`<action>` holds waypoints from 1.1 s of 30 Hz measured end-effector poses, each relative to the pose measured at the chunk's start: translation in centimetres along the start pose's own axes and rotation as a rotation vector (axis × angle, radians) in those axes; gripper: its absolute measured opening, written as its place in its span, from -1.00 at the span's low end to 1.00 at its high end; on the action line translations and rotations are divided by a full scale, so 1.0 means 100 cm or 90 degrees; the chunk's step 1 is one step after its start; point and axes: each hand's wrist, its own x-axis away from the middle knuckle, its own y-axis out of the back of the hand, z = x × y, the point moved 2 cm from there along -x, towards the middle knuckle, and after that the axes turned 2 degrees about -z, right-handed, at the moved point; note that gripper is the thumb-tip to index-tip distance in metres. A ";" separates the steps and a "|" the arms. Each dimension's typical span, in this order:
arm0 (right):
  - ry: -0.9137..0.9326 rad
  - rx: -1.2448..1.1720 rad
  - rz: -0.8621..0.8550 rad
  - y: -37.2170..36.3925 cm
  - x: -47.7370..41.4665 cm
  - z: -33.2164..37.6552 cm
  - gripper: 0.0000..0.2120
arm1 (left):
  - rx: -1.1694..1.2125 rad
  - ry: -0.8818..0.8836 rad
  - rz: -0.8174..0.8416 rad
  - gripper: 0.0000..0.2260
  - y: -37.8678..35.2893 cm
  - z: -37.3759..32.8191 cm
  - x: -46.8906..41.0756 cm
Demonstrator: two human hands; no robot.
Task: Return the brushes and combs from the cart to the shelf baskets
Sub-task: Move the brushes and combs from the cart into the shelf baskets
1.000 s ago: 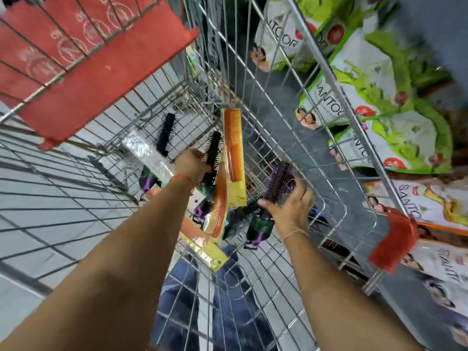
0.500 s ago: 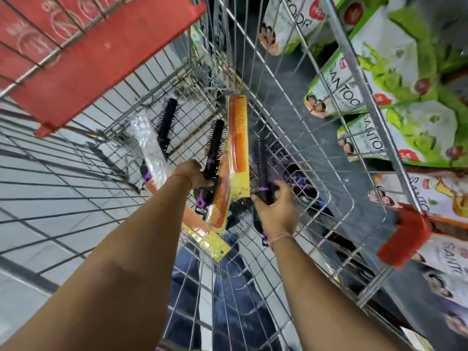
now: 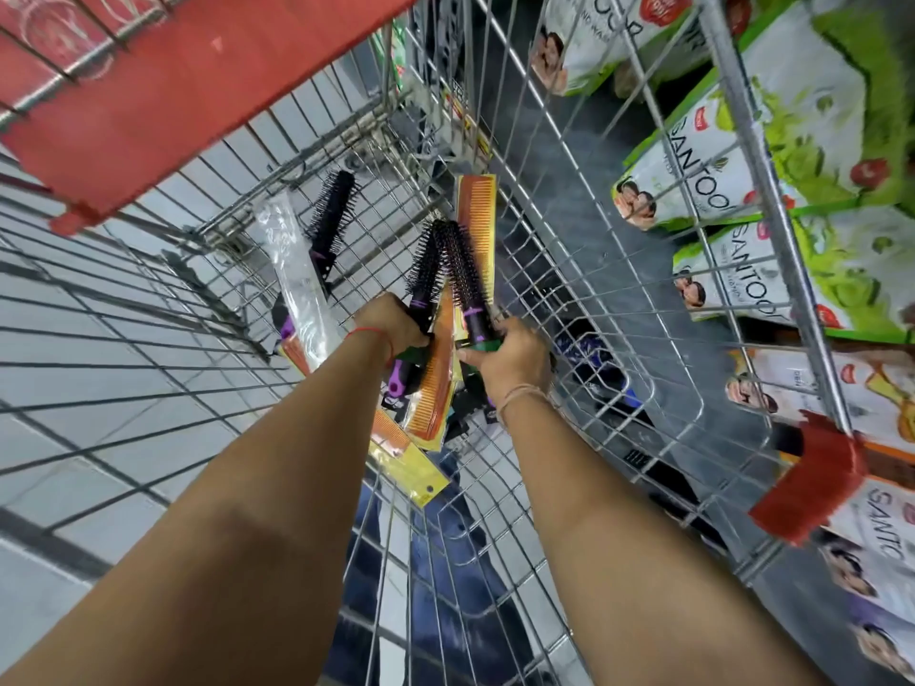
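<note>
My left hand (image 3: 396, 326) and right hand (image 3: 510, 356) are each gripping a round brush (image 3: 465, 274) — handles hidden; combs (image 3: 435, 388) partly covered in the cart (image 3: 619, 339).

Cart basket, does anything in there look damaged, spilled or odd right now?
Nothing looks broken or spilled. The items just lie jumbled: a black brush and a clear-wrapped comb lie loose at the far end of the cart, unsorted.
</note>
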 end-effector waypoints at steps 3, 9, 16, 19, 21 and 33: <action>-0.016 -0.060 0.032 0.000 -0.002 0.001 -0.60 | -0.119 -0.028 -0.003 -0.31 -0.004 -0.001 0.003; 0.054 -0.137 -0.040 0.006 0.008 -0.013 -0.63 | 0.184 0.077 -0.046 -0.34 0.003 0.005 0.001; 0.107 -0.268 -0.160 0.019 0.036 0.002 -0.60 | 0.555 -0.007 0.212 -0.75 0.023 0.003 0.026; 0.131 -0.341 -0.208 0.032 0.059 0.024 -0.59 | 0.671 -0.138 0.367 -0.63 0.046 -0.003 0.057; 0.143 -0.433 -0.266 0.052 0.075 0.040 -0.64 | 0.706 -0.236 0.520 -0.66 0.066 -0.020 0.083; 0.235 -0.727 -0.800 0.302 0.208 0.012 -0.68 | 0.244 -0.669 0.637 -0.57 0.121 -0.236 0.338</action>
